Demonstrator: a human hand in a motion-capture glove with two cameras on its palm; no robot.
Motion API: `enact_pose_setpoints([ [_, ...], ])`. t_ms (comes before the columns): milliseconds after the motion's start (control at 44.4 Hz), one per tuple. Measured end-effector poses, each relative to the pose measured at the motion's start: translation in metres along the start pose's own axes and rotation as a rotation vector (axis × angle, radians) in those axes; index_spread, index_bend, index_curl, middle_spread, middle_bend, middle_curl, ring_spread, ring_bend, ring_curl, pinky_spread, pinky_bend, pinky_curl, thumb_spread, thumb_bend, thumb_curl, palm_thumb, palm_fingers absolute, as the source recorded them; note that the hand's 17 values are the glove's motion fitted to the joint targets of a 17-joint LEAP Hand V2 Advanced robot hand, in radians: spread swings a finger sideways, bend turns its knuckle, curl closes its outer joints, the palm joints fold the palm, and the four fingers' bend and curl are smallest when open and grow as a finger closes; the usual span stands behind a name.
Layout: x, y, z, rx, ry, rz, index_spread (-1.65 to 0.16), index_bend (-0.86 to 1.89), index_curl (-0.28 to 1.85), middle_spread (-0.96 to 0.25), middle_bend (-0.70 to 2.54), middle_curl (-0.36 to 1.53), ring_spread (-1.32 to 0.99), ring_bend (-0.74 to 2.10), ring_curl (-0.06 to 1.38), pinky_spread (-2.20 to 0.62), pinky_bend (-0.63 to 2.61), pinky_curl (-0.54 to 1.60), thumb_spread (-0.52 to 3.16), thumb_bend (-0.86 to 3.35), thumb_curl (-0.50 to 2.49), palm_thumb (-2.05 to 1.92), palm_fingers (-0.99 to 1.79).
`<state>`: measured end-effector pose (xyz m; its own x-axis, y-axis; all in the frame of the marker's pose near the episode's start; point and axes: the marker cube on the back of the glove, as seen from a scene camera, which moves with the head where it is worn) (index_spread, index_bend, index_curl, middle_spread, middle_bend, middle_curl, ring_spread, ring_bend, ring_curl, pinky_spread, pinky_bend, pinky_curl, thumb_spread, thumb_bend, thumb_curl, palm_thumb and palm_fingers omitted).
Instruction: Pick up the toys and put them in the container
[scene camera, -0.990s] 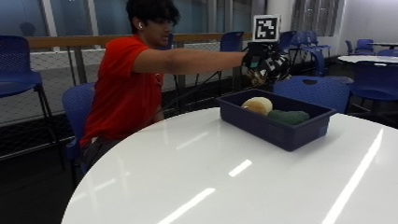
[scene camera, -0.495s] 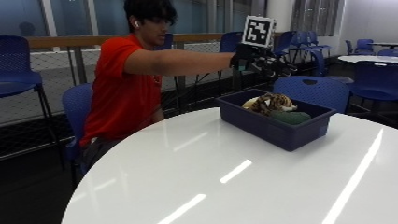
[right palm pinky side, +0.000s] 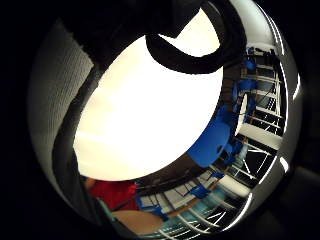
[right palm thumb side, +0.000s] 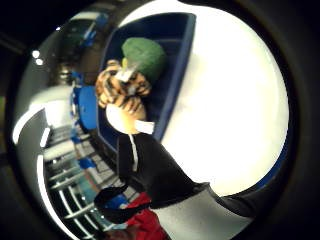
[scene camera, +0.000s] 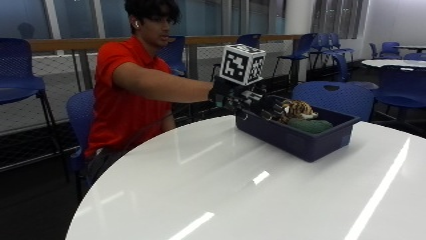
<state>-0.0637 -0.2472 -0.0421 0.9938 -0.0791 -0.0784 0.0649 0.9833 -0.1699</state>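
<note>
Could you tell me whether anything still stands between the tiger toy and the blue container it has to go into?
Nothing visible does. The tiger toy already lies inside the blue container, beside a green toy. The gloved right hand is at the container's near end, and no toys show on the white table.

My right hand (scene camera: 256, 102) is wearing black, glove and straps alike. The container (scene camera: 297, 136) is showing a dark navy blue, inside and out. In it, the tiger toy (scene camera: 295, 108) is showing orange-tan fur with black stripes and a pale cream patch, and the round toy (scene camera: 309, 125) touching it is showing a dull green. The surface (scene camera: 233, 190) is gleaming glossy white with bright streaks of reflected light. My shirt (scene camera: 116, 100) is showing red-orange. The chairs (scene camera: 333, 95) around are showing blue.
</note>
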Motion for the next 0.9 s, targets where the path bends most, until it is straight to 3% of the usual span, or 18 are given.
enact_pose_setpoints([
  [450,0.084,0.029,0.06,-0.011,-0.009,0.101,-0.35,0.14,0.22,-0.08,0.14,0.3,0.0,0.19,0.31,0.12,0.84,0.32,1.01,-0.08,0.23,-0.11,-0.16],
  [900,0.154,0.079,0.065,0.008,-0.063,0.187,-0.35,0.14,0.22,-0.08,0.14,0.27,-0.01,0.18,0.3,0.11,0.8,0.32,1.03,-0.07,0.2,-0.09,-0.15],
])
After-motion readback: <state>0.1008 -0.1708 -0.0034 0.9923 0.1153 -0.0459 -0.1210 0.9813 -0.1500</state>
